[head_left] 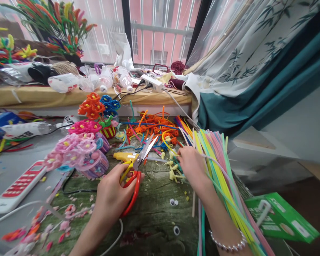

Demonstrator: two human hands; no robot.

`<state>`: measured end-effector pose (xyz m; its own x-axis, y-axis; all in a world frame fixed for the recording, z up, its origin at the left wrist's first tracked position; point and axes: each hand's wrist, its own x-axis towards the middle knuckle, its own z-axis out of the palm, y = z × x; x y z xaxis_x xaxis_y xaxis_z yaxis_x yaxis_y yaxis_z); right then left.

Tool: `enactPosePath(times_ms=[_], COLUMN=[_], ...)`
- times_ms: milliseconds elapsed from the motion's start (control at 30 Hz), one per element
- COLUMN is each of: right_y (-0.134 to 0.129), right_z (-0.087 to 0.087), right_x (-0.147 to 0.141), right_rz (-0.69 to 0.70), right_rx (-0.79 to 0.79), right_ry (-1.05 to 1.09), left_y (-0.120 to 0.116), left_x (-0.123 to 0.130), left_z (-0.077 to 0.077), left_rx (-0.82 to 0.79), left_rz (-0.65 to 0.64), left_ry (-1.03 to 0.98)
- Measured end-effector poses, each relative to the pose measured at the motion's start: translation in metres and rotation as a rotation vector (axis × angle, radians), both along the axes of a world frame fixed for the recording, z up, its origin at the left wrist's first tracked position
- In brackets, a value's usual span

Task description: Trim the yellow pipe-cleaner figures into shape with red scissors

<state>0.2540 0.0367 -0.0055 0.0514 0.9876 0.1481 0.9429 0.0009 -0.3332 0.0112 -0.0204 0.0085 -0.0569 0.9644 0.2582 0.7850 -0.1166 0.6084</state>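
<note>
My left hand (113, 190) is closed around the handles of scissors (138, 161) with one red and one yellow grip. Their blades are parted and point up and to the right. To the right, my right hand (193, 167) is curled, fingertips down among small pale-yellow pieces on stems (174, 172). A curved yellow pipe cleaner (165, 138) runs up to those fingertips; what they pinch is hidden. Beneath my right forearm lies a thick bundle of long pipe cleaners (216, 149) in yellow, pink, green and white. Behind the scissors rests a yellow glue gun (122, 156).
Orange pipe-cleaner flowers (160, 126) are heaped behind. Pots of pink flowers (80, 153) stand left, near a red-and-white power strip (18, 186). Googly eyes (176, 230) lie in front; a green box (282, 217) is at right. A ledge (149, 97) holds bottles.
</note>
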Motion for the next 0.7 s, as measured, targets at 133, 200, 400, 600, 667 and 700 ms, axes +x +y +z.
enactPosePath(times_ms=[133,200,400,600,667,700], right_y=[0.0,0.001,0.0,-0.006,-0.01,-0.011], right_z=[0.007,0.009,0.005,0.004,0.008,0.01], right_x=[0.0,0.002,0.014,0.011,0.006,0.005], right_rz=[-0.009,-0.011,0.009,0.112,0.162,0.185], right_rx=[0.016,0.021,-0.002,-0.124,-0.161,-0.177], right_ry=[0.081,0.167,0.492,0.863,0.959,1.007], left_y=[0.001,0.001,0.0,0.001,0.001,0.001], left_x=[-0.001,-0.002,-0.001,0.001,0.001,0.001], left_z=[0.0,0.0,-0.001,0.0,0.001,0.001], left_rx=[0.015,0.019,0.044,0.048,0.043,0.038], left_rz=[-0.006,-0.009,-0.019,-0.025,-0.028,-0.028], left_ry=[0.012,0.023,0.038,0.032,0.024,0.02])
